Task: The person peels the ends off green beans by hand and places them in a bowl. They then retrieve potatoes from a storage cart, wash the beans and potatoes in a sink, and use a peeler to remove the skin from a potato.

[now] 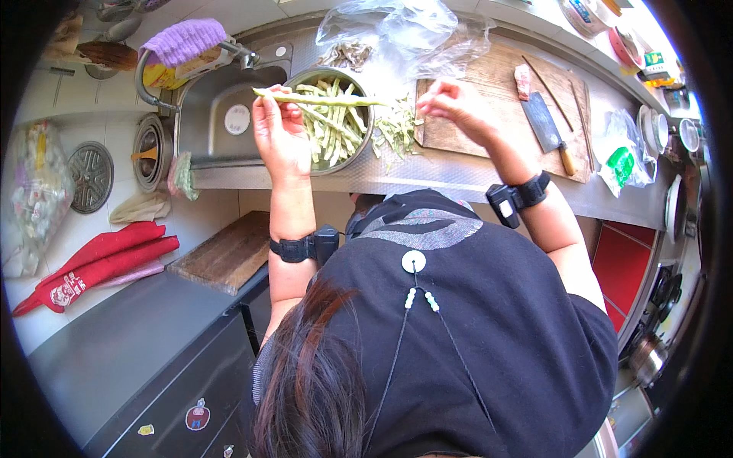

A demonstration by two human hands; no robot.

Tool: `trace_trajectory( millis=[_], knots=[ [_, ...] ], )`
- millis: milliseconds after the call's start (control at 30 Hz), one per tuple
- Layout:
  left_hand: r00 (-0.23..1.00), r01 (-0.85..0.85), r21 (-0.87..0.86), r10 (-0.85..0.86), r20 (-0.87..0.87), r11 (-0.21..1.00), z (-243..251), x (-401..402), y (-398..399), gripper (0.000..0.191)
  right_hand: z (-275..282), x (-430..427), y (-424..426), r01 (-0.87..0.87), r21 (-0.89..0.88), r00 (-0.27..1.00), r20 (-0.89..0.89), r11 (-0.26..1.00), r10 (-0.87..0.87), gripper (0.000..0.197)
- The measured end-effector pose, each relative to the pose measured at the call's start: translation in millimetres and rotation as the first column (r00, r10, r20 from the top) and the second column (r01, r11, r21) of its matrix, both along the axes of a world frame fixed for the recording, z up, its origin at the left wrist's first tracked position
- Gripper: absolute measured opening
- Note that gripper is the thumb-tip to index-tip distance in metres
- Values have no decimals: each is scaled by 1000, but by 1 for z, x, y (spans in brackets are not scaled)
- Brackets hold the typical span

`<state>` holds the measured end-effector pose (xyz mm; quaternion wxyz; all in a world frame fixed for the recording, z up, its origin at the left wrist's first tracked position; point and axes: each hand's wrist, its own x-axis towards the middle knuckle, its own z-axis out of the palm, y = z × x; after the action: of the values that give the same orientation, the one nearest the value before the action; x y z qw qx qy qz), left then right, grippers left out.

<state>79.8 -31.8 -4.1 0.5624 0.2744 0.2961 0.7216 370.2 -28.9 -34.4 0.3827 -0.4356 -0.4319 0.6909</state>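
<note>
My left hand [282, 134] pinches a long, flat green bean pod [332, 101] near one end. The pod lies level above a round metal basin [369, 134] heaped with green bean pieces [335, 129]. My right hand [461, 109] is over the left part of a wooden cutting board [487, 74], its fingers bent and a little apart from the pod's far tip. Whether anything small is between those fingers is unclear. A loose pile of bean trimmings [396, 129] lies on the steel counter between the basin and the board.
A cleaver [541, 121], a piece of raw meat [522, 82] and chopsticks [547, 91] rest on the board. Behind the basin are clear plastic bags [395, 28]. Left of it is a steel sink [215, 123] with a towel-draped faucet [140, 74]. A bag [621, 160] lies at right.
</note>
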Motion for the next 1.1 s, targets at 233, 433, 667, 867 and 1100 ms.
trace_trajectory(
  millis=[233, 433, 667, 867, 1100],
  knots=[
    [991, -63, -163, 42, -129, 985, -15, 21, -2, 20, 7, -29, -10, -154, 62, 988, -17, 986, 155, 19],
    [142, 200, 394, 371, -918, 897, 18, 43, -25, 21, 49, -33, -19, -323, 406, 859, 505, 855, 84, 16],
    [271, 311, 195, 110, -956, 930, 11, 67, -29, 15, 63, -45, -22, -323, 666, 805, 567, 672, -175, 18],
    [898, 101, -141, -151, -413, 985, 4, 55, -14, 21, 60, -56, -25, -159, 701, 853, 453, 695, -260, 17],
    [966, -235, -150, 248, 71, 960, -51, -98, 10, 19, 64, 21, -46, -91, 345, 988, 152, 934, 40, 15]
  ],
)
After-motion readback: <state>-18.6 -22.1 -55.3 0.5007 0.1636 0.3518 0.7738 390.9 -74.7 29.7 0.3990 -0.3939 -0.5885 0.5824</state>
